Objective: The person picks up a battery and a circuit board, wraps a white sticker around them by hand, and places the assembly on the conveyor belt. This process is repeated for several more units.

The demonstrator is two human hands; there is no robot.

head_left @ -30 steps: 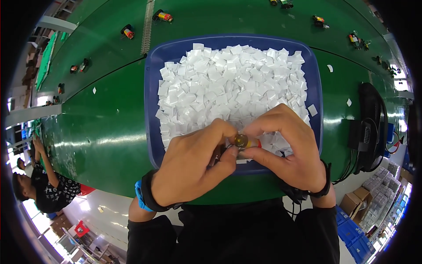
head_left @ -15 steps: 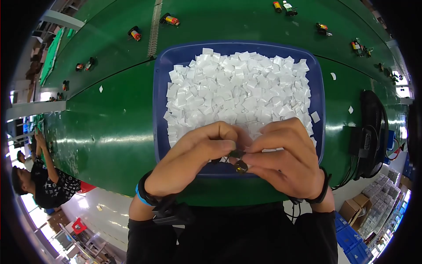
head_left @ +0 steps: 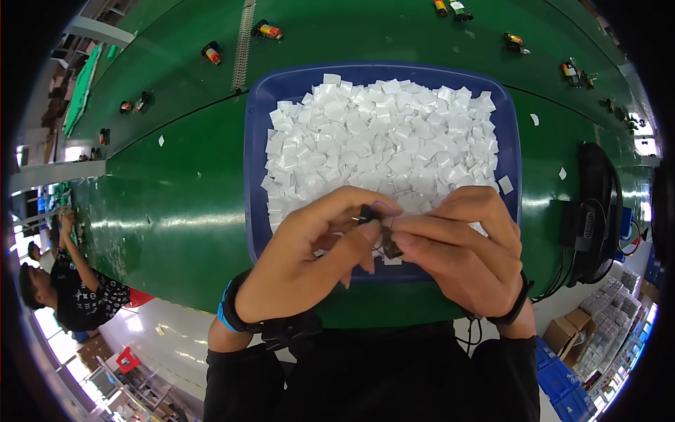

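My left hand (head_left: 302, 257) and my right hand (head_left: 467, 250) meet over the near side of a blue plastic bin (head_left: 251, 211). Between their fingertips is a small dark electronic part with thin wires (head_left: 390, 246), mostly covered by the fingers. The left thumb and index finger pinch a black piece (head_left: 367, 213) of it with metal-coloured pins. Right thumb and fingers close on its other end, where a thin purple wire loops up. Below the hands, the bin is heaped with small white square pieces (head_left: 380, 148).
Small assemblies with red and yellow cylinders (head_left: 270, 31) lie scattered across the far green surface (head_left: 162, 53), beside a metal seam. A black mesh-backed object (head_left: 598, 211) with cables stands at the right. A person (head_left: 63, 288) sits at the far left; cardboard boxes (head_left: 566, 334) are lower right.
My left hand has turned and its fingers have opened out a little, still pinching. The small part has tilted between the hands, showing its pins and purple wire.
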